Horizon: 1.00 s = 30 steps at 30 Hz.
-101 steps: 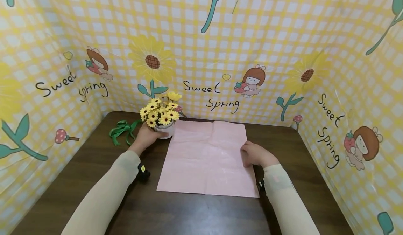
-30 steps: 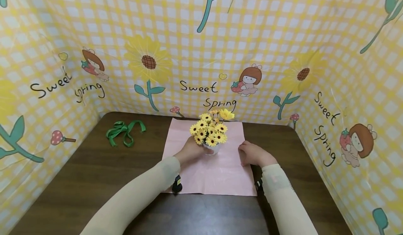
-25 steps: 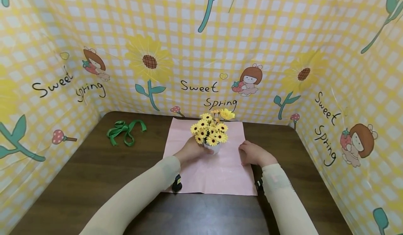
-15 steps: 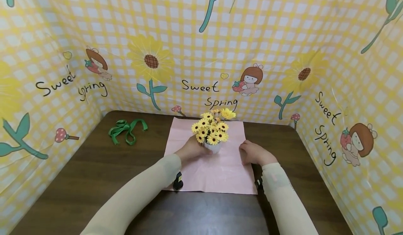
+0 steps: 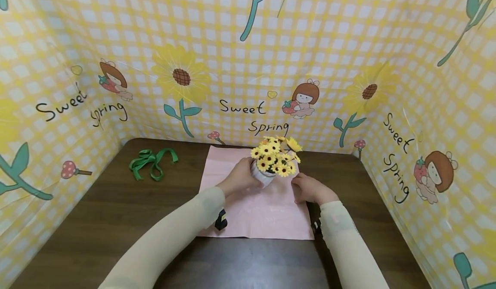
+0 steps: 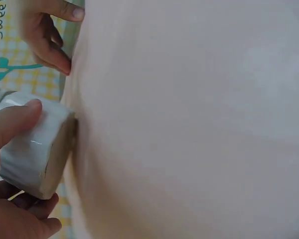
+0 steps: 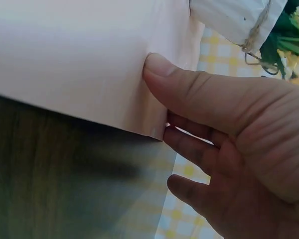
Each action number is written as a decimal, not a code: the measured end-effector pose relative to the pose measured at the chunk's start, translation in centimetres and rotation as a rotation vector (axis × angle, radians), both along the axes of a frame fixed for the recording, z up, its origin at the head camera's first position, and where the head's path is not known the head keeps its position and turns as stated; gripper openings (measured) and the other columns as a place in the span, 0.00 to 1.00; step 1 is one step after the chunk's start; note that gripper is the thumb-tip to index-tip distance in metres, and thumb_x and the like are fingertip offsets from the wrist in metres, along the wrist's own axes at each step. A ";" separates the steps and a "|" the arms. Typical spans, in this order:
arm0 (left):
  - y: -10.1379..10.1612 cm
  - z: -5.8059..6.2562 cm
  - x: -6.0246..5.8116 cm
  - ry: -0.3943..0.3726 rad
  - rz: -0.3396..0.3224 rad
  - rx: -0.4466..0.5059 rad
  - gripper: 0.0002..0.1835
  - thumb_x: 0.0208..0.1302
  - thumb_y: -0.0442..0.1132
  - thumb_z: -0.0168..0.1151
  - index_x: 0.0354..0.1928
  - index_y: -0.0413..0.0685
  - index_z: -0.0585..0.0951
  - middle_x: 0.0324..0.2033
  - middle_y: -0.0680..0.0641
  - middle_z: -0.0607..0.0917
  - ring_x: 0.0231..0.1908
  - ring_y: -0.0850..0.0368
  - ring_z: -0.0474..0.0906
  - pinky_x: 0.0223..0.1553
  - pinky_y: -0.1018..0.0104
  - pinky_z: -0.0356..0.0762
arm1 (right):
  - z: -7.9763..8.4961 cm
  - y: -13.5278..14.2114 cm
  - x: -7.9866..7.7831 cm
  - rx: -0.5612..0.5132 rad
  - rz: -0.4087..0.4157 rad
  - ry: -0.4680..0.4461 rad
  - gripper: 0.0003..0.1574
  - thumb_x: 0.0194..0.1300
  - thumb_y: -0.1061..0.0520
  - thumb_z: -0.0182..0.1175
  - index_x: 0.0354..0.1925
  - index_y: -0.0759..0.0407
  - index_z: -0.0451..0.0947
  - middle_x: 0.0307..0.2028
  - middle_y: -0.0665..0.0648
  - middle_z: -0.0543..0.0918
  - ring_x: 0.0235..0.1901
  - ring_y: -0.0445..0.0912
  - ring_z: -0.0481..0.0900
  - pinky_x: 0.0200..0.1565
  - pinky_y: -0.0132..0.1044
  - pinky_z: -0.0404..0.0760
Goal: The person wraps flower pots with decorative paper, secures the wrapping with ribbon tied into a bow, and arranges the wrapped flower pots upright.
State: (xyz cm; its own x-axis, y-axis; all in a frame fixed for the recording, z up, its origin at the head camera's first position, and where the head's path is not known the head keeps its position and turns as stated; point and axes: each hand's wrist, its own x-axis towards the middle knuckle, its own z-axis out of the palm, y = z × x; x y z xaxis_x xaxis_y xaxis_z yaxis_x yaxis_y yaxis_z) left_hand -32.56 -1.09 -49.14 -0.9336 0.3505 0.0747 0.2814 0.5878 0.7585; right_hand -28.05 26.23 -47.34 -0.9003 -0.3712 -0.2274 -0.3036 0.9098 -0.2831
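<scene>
The left hand [image 5: 241,178] grips the pot [image 5: 265,178], its flowers [image 5: 274,156] now tipped toward 2 o'clock; half a second ago it stood upright. It is over the paper [image 5: 263,215], slightly 12 o'clock of centre, having been near 10 o'clock earlier. The right hand [image 5: 311,190] pinches the paper's 3 o'clock edge.

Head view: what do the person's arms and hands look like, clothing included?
The left hand and right hand are ungloved. Long cream fabric sleeves reach down both arms, looking greyer near their ends; a small black device shows by each wrist.
</scene>
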 end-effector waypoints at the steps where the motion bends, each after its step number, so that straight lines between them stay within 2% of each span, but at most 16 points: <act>1: 0.1 0.3 0.0 0.013 0.003 -0.034 0.51 0.38 0.41 0.86 0.68 0.39 0.71 0.59 0.42 0.79 0.59 0.48 0.77 0.66 0.51 0.73 | 0.1 0.0 0.0 -0.006 0.002 -0.003 0.40 0.57 0.57 0.76 0.66 0.64 0.75 0.67 0.65 0.72 0.65 0.59 0.74 0.65 0.54 0.73; 7: 0.5 1.8 -0.4 0.075 -0.013 -0.189 0.51 0.39 0.46 0.86 0.68 0.42 0.72 0.57 0.44 0.78 0.56 0.49 0.75 0.64 0.52 0.74 | 0.0 0.2 0.1 -0.020 0.003 0.001 0.43 0.58 0.56 0.76 0.68 0.65 0.73 0.71 0.68 0.70 0.67 0.61 0.72 0.65 0.55 0.72; 14: 1.4 2.8 -0.5 0.126 -0.057 -0.268 0.52 0.39 0.47 0.86 0.69 0.42 0.72 0.59 0.44 0.78 0.57 0.49 0.74 0.64 0.53 0.73 | -0.3 0.9 -0.2 -0.077 0.008 0.008 0.45 0.54 0.60 0.77 0.69 0.65 0.73 0.66 0.68 0.75 0.63 0.60 0.75 0.62 0.55 0.75; 24: 2.5 3.0 -0.5 0.141 -0.104 -0.324 0.49 0.41 0.48 0.85 0.68 0.43 0.74 0.60 0.45 0.79 0.57 0.49 0.74 0.63 0.53 0.74 | -0.5 0.9 0.1 -0.105 0.020 -0.005 0.46 0.57 0.60 0.76 0.71 0.64 0.70 0.69 0.67 0.72 0.68 0.61 0.70 0.67 0.57 0.70; 30: 3.1 3.2 -0.4 0.162 -0.119 -0.380 0.50 0.43 0.49 0.85 0.70 0.44 0.73 0.63 0.44 0.77 0.62 0.46 0.72 0.65 0.53 0.72 | -0.6 1.0 0.1 -0.101 0.024 0.007 0.45 0.57 0.60 0.76 0.70 0.64 0.71 0.69 0.67 0.73 0.68 0.61 0.71 0.66 0.57 0.71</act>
